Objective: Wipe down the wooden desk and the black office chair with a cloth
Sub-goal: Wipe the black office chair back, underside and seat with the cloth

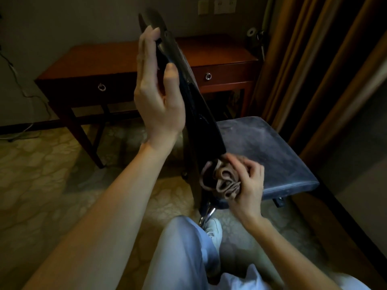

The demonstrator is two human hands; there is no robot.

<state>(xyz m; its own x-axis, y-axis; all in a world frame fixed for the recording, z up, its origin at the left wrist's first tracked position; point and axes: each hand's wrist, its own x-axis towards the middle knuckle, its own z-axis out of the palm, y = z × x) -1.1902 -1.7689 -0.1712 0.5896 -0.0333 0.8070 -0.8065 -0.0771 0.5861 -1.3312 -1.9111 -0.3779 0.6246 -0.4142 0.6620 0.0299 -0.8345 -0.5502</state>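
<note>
Against the chair backrest [188, 84], the left hand [156, 91] lies flat with straight fingers, steadying it, while the right hand [247, 181] bunches the cloth [222, 181] at its base; pushing hard could tip the chair toward the worktop [88, 57].

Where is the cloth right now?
In the head view the cloth is low and right of centre, bunched in the right hand against the bottom of the chair back, just beside the blue seat.
</note>
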